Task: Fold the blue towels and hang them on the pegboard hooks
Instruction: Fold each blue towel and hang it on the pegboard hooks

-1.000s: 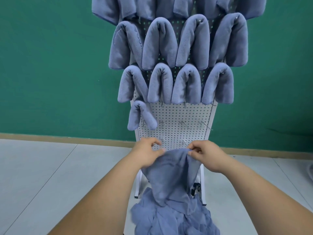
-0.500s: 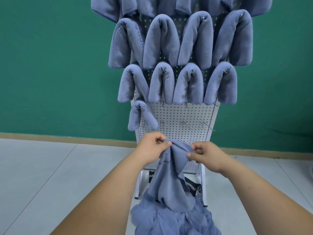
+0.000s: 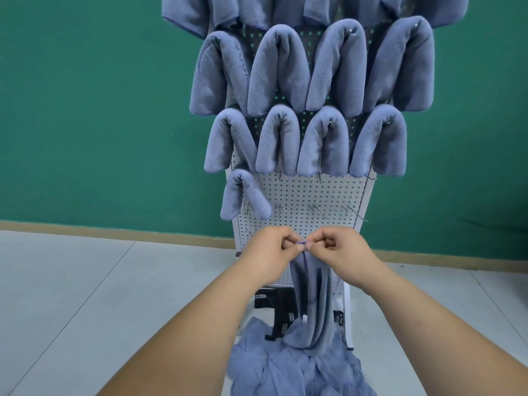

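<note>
The blue towel [image 3: 313, 304] looks soft, light and floppy, so the left hand [image 3: 270, 254] and right hand [image 3: 341, 252] pinch its top edge with curled fingers [image 3: 297, 248].

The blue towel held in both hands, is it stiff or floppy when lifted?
Probably floppy: the towel hangs in limp vertical folds below the left hand and right hand. Likely light, since fingertip pinches hold it up.
</note>
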The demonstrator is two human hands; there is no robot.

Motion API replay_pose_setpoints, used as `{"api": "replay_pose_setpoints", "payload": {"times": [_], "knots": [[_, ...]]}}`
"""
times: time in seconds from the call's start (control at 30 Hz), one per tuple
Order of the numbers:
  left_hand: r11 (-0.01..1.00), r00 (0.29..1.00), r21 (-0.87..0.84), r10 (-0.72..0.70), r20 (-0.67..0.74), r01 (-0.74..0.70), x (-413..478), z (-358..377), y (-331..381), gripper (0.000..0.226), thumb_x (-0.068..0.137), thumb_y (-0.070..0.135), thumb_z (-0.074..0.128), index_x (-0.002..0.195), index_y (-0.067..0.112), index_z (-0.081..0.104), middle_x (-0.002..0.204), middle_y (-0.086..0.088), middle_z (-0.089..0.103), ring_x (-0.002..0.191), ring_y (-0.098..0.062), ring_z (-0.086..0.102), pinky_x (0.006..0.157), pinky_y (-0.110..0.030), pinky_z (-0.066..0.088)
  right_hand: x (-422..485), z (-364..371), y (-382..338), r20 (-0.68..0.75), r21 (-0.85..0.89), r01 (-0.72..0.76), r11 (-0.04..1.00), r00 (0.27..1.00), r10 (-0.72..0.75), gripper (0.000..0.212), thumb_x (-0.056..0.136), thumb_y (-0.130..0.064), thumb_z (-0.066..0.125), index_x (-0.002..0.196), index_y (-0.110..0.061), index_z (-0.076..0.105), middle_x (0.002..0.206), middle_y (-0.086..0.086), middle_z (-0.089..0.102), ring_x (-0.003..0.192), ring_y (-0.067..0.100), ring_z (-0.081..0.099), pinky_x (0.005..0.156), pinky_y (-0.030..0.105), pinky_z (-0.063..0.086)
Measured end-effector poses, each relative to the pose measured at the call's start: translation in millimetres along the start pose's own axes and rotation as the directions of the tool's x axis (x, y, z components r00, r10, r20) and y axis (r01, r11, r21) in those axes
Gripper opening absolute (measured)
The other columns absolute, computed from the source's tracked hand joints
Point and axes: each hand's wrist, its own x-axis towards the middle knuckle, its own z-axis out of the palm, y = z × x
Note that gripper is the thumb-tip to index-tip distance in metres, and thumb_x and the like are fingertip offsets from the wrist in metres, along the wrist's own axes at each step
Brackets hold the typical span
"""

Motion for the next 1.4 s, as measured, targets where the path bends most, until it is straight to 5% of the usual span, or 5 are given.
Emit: {"api": "replay_pose_setpoints", "payload": {"times": [0.2,0.43,0.67,1.03,1.4], "knots": [[0.994,0.998,0.096,0.061,-0.001,-0.061,-2,-13,2,0.016,0.100,0.035,0.068,0.085,0.034,0.072,0.069,0.005,0.066,0.064,-0.010,0.055,0.073,-0.036,0.054,-6,-14,6,0.164,0.023,-0.078,0.997,0.984,0.073,0.012,0.094,-0.031,0.079,0.090,-0.020,0.078,0.067,-0.006,0.059,0.064,0.014,0.048,0.070,0.029,0.043],[0.995,0.955,0.077,-0.033,-0.295,0.058,4,-47,-19,0.017,0.097,0.029,0.072,0.081,0.034,0.073,0.070,0.018,0.069,0.066,0.001,0.062,0.065,-0.021,0.046,-13,-52,16,0.239,-0.009,-0.161,0.987,0.958,0.158,0.012,0.093,-0.032,0.081,0.091,-0.020,0.081,0.083,-0.001,0.076,0.073,0.007,0.061,0.079,0.026,0.050],[0.945,0.821,0.090,-0.223,-0.525,0.315,7,-68,-46,0.024,0.095,0.020,0.063,0.075,0.028,0.071,0.081,0.007,0.072,0.085,-0.027,0.067,0.071,-0.030,0.047,-14,-75,31,0.167,-0.174,-0.141,0.975,0.971,0.170,0.009,0.093,-0.025,0.080,0.084,-0.024,0.081,0.078,-0.006,0.076,0.068,0.004,0.059,0.073,0.023,0.048],[0.995,0.986,-0.050,0.095,0.135,-0.089,-4,-3,8,0.022,0.095,0.036,0.075,0.116,0.042,0.073,0.066,0.010,0.061,0.061,-0.008,0.052,0.066,-0.027,0.047,-7,-35,6,0.148,-0.138,0.060,0.989,0.988,-0.039,0.011,0.095,-0.031,0.077,0.086,-0.025,0.076,0.068,-0.011,0.066,0.062,0.004,0.053,0.064,0.020,0.045],[0.957,0.987,0.275,-0.045,-0.157,0.087,6,-19,-10,0.015,0.100,0.032,0.062,0.085,0.030,0.064,0.077,0.012,0.068,0.079,-0.016,0.065,0.077,-0.036,0.057,-9,-55,29,0.201,-0.107,-0.098,0.989,0.972,0.118,0.010,0.095,-0.027,0.078,0.090,-0.019,0.077,0.074,-0.002,0.070,0.068,0.010,0.057,0.073,0.029,0.048]]}}
